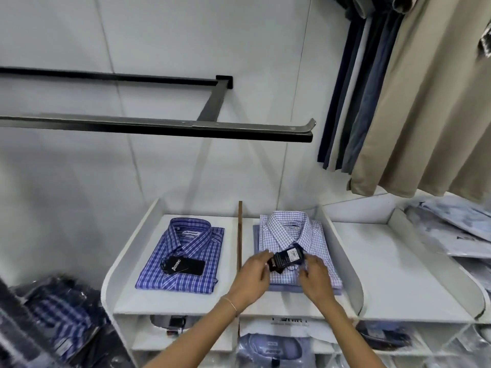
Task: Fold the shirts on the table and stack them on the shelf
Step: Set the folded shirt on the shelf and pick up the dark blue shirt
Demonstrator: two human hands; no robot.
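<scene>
A folded white shirt with a fine blue check lies on top of a folded pale blue shirt in the right bay of the white shelf. A black hang tag rests below its collar. My left hand pinches the tag's left end. My right hand has its fingers on the tag's right end and on the shirt front. A folded blue plaid shirt with its own black tag lies in the left bay.
A thin brown divider separates the two bays. Bagged shirts lie at the right, lower left and in the compartments below. A black rail juts out overhead. Trousers hang at the upper right.
</scene>
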